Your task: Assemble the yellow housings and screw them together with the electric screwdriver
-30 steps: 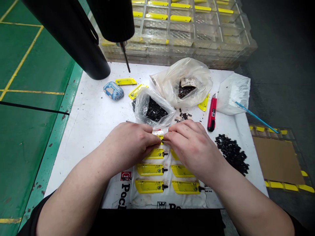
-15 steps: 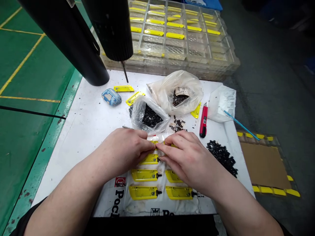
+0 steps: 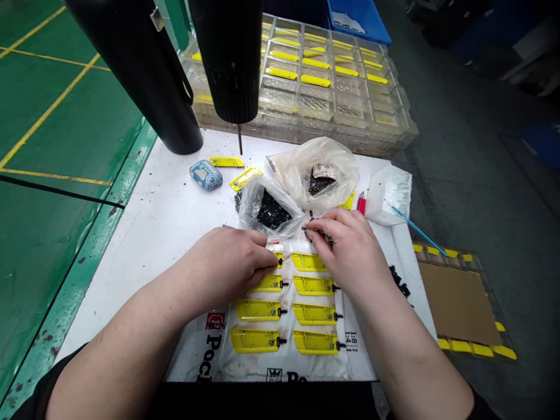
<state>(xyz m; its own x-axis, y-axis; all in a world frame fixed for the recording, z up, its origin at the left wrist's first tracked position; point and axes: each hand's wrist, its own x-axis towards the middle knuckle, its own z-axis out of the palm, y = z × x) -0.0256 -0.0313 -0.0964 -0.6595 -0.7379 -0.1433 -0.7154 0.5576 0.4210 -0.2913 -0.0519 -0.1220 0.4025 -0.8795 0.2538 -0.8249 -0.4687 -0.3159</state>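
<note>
From where I stand, shallow moulded yellow pieces (image 3: 257,311), glossy plastic with slanted ends and dark stubs (image 3: 282,312), lie in two columns in front of the crinkled clear bag (image 3: 248,203) on the table (image 3: 166,216). The left hand (image 3: 238,256), fingers drawn together, touches the far-left piece (image 3: 276,255), near the bag's front; whether it grips, I can't tell. Just right of the bag, the right hand (image 3: 349,244) curls over small dark bits (image 3: 324,237); its hold isn't clear either.
</note>
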